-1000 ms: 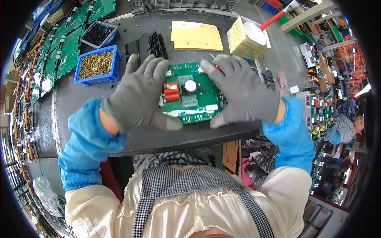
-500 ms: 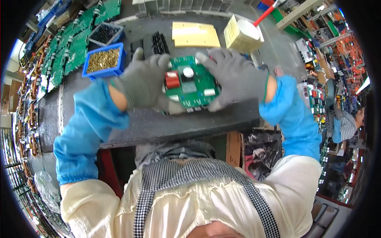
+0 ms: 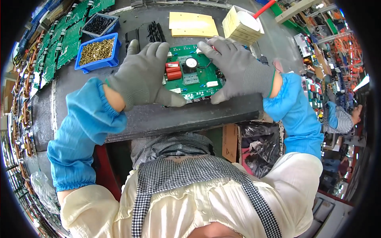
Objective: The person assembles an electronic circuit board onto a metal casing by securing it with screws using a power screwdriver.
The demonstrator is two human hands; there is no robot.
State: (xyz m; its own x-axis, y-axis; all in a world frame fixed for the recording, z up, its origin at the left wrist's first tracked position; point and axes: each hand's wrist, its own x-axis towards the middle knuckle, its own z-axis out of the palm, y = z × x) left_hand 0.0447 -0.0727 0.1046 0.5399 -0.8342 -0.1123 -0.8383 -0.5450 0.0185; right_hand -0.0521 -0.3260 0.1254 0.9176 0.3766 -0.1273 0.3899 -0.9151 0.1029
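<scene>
A green circuit board (image 3: 201, 76) lies between my gloved hands above the near part of the dark bench; I cannot tell whether it touches the bench. It carries red block components (image 3: 173, 71), a round white-topped part (image 3: 191, 62) and white connectors along its edges. My left hand (image 3: 143, 76) grips the left side, thumb at the near left corner and fingers toward the far left edge. On the opposite side my right hand (image 3: 237, 68) holds the right edge, with its thumb at the near right corner. Part of the board's side edges is hidden under the gloves.
At left stand a blue bin of brass-coloured small parts (image 3: 116, 57) and a bin of black pieces (image 3: 115, 28). Black strips (image 3: 154, 31), yellow sheets (image 3: 193, 24) and a box with a white tub (image 3: 243, 32) lie beyond. Large green boards (image 3: 63, 43) line the left; a co-worker (image 3: 338, 118) is far right.
The board has shifted slightly away from me and to the right, with both hands still on it. The whole view has moved a little, and the bins sit farther up and left in it.
</scene>
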